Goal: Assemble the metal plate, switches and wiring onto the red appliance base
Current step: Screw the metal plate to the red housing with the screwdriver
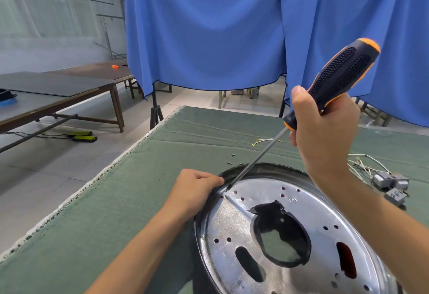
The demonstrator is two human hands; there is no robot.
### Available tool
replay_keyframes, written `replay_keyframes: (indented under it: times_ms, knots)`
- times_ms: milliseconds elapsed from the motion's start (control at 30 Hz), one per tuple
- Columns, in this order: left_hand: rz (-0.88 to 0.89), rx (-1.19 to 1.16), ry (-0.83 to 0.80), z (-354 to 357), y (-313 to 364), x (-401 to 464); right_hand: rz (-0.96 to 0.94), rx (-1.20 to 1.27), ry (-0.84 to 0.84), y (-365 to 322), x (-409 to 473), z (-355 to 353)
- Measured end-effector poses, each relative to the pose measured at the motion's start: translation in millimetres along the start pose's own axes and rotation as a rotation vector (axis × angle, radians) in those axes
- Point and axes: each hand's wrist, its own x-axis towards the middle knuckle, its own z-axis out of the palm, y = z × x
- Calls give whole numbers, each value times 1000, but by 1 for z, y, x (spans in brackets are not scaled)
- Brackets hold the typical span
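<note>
Metal plate (234, 219), circular and perforated, lies seated in the dark-rimmed appliance base (269, 166) at the near right of the green cloth-covered table (116, 212); red shows only through the plate's slots. We hold the screwdriver (343, 73) in our right hand (325, 131), fingers wrapped round the lower end of its black-and-orange handle. Its long axis slants down and to the left, from the handle high at the right to the tip at the plate's far-left edge, where a small screw (226, 190) appears to sit, though it is too small to be sure. Our left hand (197, 189) rests curled on the base's rim, fingertips just beside the tip; whether they pinch the screw we cannot tell. The right hand lies up the shaft, well apart from the tip, so we judge that driving demands pressure along this slanted line. The switches (390, 184) and wiring (364, 163) lie loose on the cloth to the right, with spare screws (232, 158) beyond the rim.
</note>
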Motion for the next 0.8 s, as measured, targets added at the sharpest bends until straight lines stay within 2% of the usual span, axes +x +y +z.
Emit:
replay_keyframes:
  times_ms: [800]
  knots:
    - [24,10,19,1,-3,1,-5,-19,-21,1,-3,5]
